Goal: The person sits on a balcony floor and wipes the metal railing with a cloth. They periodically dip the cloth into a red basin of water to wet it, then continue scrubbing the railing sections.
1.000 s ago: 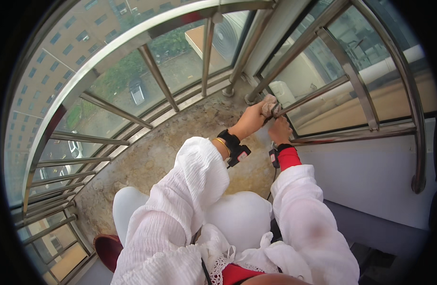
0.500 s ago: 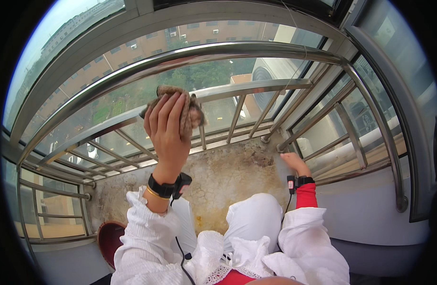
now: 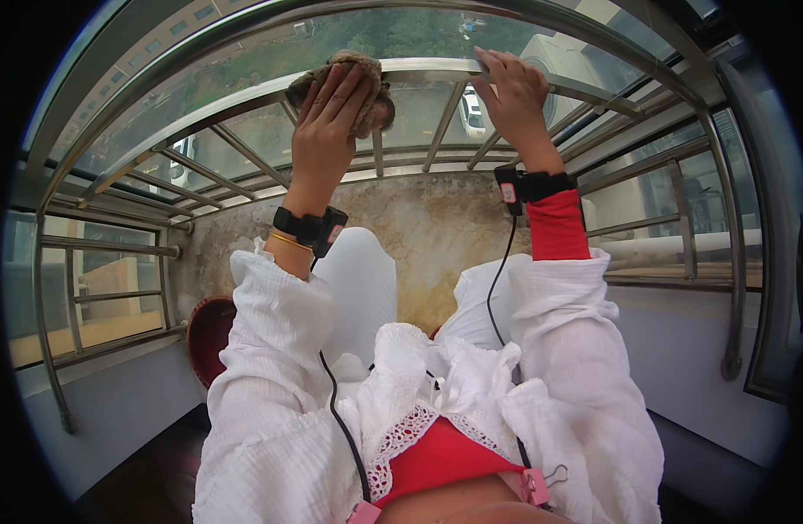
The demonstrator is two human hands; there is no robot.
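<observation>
A crumpled brown patterned cloth (image 3: 366, 113) is pressed around the flat middle rail (image 3: 427, 65) of a metal railing. My left hand (image 3: 333, 109) lies over this cloth, fingers bent round it and the rail. Farther right along the same rail, my right hand (image 3: 516, 98) is at the bar with its fingers apart and slightly bent. Nothing shows in that hand; whether its fingertips press on the metal is hard to tell.
A thick round top rail (image 3: 270, 19) curves above, and upright bars stand below. Window glass lies beyond the railing. Under it runs a stained concrete ledge (image 3: 419, 210). A dark red bowl-like container (image 3: 211, 336) sits left of my knees. Black cables hang from both wrist straps.
My right hand has risen from the lower right corner of the railing to the middle rail. The left hand stays on the cloth at the rail. The view has tilted downward.
</observation>
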